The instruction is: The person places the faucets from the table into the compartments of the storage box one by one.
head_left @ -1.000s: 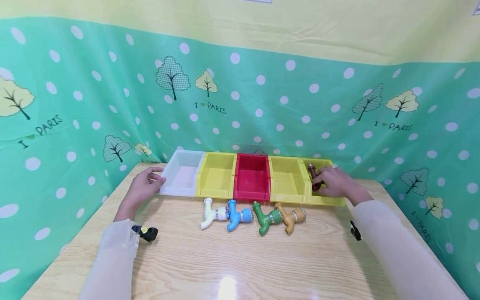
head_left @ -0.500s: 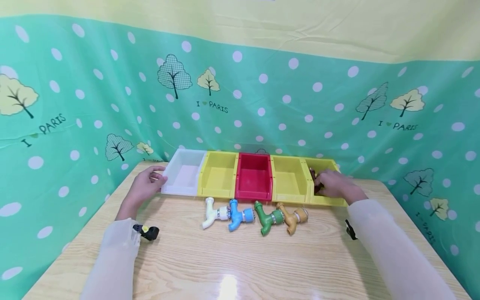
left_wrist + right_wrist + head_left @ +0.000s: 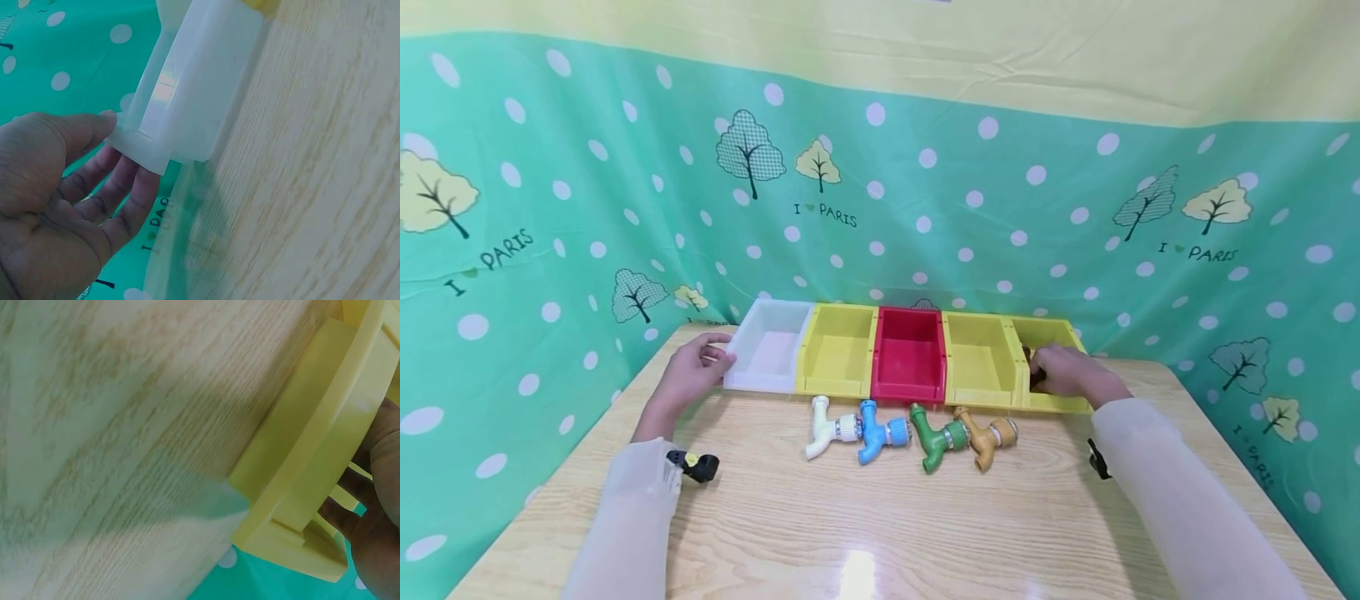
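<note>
Fingers of the right hand point(image 3: 1069, 372) are down inside the rightmost yellow bin point(image 3: 1058, 403), a dark brown object point(image 3: 1037, 379) showing just to their left; whether they grip it, and its long axis, I can't make out. The left hand point(image 3: 694, 367), well apart, pinches the white bin point(image 3: 762, 382).

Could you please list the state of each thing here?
White bin: upright, open
Left yellow bin: upright, open
Red bin: upright, open
Second yellow bin: upright, open
Rightmost yellow bin: upright, open
White tap: lying flat
Blue tap: lying flat
Green tap: lying flat
Tan tap: lying flat
Dark red tap: mostly hidden in rightmost yellow bin
Left grip: pinching the white bin's edge
Right grip: inside rightmost yellow bin, hold unclear
</note>
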Demonstrator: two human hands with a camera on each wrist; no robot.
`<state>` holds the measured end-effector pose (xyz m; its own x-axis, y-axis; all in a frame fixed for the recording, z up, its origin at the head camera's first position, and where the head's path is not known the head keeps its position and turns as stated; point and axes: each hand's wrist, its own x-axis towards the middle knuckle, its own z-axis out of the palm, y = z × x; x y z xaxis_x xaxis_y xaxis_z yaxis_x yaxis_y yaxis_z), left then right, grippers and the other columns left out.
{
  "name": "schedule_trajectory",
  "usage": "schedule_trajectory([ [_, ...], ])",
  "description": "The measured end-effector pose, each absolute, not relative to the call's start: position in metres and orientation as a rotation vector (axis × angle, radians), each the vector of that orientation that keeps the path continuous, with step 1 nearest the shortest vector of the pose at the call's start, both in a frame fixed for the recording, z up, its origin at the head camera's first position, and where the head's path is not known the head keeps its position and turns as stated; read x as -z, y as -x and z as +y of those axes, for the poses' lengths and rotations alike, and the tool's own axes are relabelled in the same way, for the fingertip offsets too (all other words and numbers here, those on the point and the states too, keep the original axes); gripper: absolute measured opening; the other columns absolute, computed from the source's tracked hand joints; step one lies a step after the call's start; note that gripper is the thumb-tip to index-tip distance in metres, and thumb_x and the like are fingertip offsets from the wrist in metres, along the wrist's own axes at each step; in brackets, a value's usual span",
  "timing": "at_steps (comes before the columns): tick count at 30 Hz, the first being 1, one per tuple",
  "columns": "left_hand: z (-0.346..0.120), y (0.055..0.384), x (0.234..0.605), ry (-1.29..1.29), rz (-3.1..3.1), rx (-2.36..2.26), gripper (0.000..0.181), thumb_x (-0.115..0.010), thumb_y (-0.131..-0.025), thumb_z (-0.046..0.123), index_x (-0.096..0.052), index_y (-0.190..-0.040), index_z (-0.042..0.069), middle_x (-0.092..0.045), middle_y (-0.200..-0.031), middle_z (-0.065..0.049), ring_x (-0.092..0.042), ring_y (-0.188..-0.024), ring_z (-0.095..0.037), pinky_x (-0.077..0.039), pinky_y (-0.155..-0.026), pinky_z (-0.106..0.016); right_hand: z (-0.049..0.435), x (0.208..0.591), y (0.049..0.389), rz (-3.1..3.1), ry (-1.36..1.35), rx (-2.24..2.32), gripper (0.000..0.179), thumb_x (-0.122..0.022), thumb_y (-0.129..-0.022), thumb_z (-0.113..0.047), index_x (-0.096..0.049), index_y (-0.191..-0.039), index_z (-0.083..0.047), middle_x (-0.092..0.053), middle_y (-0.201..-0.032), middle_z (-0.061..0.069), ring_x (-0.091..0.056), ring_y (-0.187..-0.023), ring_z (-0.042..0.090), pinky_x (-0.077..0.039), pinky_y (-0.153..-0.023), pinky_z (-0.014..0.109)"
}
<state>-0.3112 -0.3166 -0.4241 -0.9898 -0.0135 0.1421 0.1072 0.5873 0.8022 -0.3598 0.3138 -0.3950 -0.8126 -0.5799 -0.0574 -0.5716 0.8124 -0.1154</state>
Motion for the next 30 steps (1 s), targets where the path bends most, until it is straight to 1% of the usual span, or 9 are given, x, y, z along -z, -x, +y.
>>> schedule_trajectory([
  [5, -0.316, 0.312, 0.424, 0.079, -2.681, 1.361, 0.045, -0.059, -0.106, 0.024, -0.049, -0.145, 0.003, -0.061, -0.119, -0.023, -0.061, -0.105, -0.035, -0.062, -0.076, -0.033, 0.315, 0.389, 0.356, 2.878, 0.943, 0.187, 0.016, -0.081, -0.087, -0.011, -0.074, -0.078, -0.022, -0.068, -0.079, -0.009, -0.058, -0.071, 0.009, -0.053, -0.065, 0.033],
  [8, -0.315, 0.312, 0.425, 0.078, -2.684, 1.362, 0.045, -0.058, -0.106, 0.023, -0.049, -0.145, 0.003, -0.061, -0.119, -0.023, -0.061, -0.105, -0.036, -0.062, -0.076, -0.034, 0.315, 0.382, 0.351, 2.889, 0.97, 0.192, 0.013, -0.08, -0.087, -0.008, -0.075, -0.083, -0.02, -0.07, -0.083, -0.005, -0.062, -0.077, 0.014, -0.055, -0.07, 0.038],
  [11, -0.315, 0.312, 0.425, 0.074, -2.688, 1.366, 0.045, -0.058, -0.106, 0.024, -0.049, -0.145, 0.003, -0.06, -0.119, -0.023, -0.061, -0.106, -0.035, -0.062, -0.077, -0.034, 0.316, 0.371, 0.343, 2.921, 1.004, 0.18, 0.014, -0.078, -0.086, -0.004, -0.079, -0.091, -0.017, -0.074, -0.091, -0.001, -0.068, -0.086, 0.022, -0.057, -0.076, 0.043],
  [14, -0.315, 0.312, 0.425, 0.063, -2.684, 1.373, 0.046, -0.058, -0.106, 0.024, -0.049, -0.146, 0.004, -0.06, -0.12, -0.023, -0.061, -0.106, -0.035, -0.062, -0.078, -0.035, 0.314, 0.359, 0.334, 2.961, 1.041, 0.16, 0.015, -0.077, -0.087, -0.002, -0.081, -0.098, -0.012, -0.076, -0.098, 0.005, -0.07, -0.091, 0.028, -0.058, -0.078, 0.047],
  [16, -0.316, 0.312, 0.424, 0.055, -2.681, 1.381, 0.046, -0.058, -0.106, 0.023, -0.048, -0.147, 0.004, -0.06, -0.121, -0.023, -0.061, -0.105, -0.035, -0.062, -0.078, -0.036, 0.311, 0.353, 0.328, 2.988, 1.081, 0.131, 0.016, -0.077, -0.087, -0.003, -0.081, -0.101, -0.01, -0.076, -0.1, 0.006, -0.07, -0.093, 0.03, -0.058, -0.08, 0.049],
  [20, -0.317, 0.311, 0.423, 0.056, -2.68, 1.383, 0.046, -0.058, -0.106, 0.022, -0.048, -0.147, 0.004, -0.059, -0.121, -0.024, -0.061, -0.105, -0.036, -0.062, -0.078, -0.037, 0.305, 0.346, 0.316, 3.026, 1.17, 0.08, 0.018, -0.08, -0.085, -0.003, -0.081, -0.1, -0.014, -0.075, -0.099, 0.004, -0.069, -0.092, 0.028, -0.058, -0.079, 0.049],
  [23, -0.318, 0.31, 0.423, 0.061, -2.679, 1.38, 0.046, -0.058, -0.106, 0.022, -0.048, -0.147, 0.004, -0.06, -0.12, -0.024, -0.062, -0.104, -0.036, -0.062, -0.077, -0.036, 0.3, 0.345, 0.306, 3.044, 1.226, 0.034, 0.017, -0.082, -0.085, -0.005, -0.079, -0.096, -0.018, -0.073, -0.095, 0.002, -0.066, -0.089, 0.026, -0.057, -0.076, 0.048],
  [27, -0.318, 0.311, 0.425, 0.067, -2.678, 1.38, 0.045, -0.058, -0.106, 0.022, -0.048, -0.146, 0.004, -0.06, -0.119, -0.023, -0.062, -0.103, -0.035, -0.062, -0.076, -0.035, 0.294, 0.347, 0.293, 3.058, 1.26, -0.061, 0.014, -0.083, -0.086, -0.01, -0.078, -0.098, -0.016, -0.072, -0.097, 0.004, -0.064, -0.091, 0.027, -0.056, -0.076, 0.047],
  [30, -0.318, 0.312, 0.425, 0.075, -2.679, 1.377, 0.046, -0.059, -0.106, 0.023, -0.049, -0.146, 0.004, -0.061, -0.12, -0.023, -0.062, -0.104, -0.035, -0.062, -0.076, -0.034, 0.29, 0.349, 0.285, 3.052, 1.276, -0.123, 0.017, -0.083, -0.086, -0.013, -0.077, -0.102, -0.013, -0.072, -0.1, 0.004, -0.063, -0.092, 0.028, -0.056, -0.079, 0.047],
])
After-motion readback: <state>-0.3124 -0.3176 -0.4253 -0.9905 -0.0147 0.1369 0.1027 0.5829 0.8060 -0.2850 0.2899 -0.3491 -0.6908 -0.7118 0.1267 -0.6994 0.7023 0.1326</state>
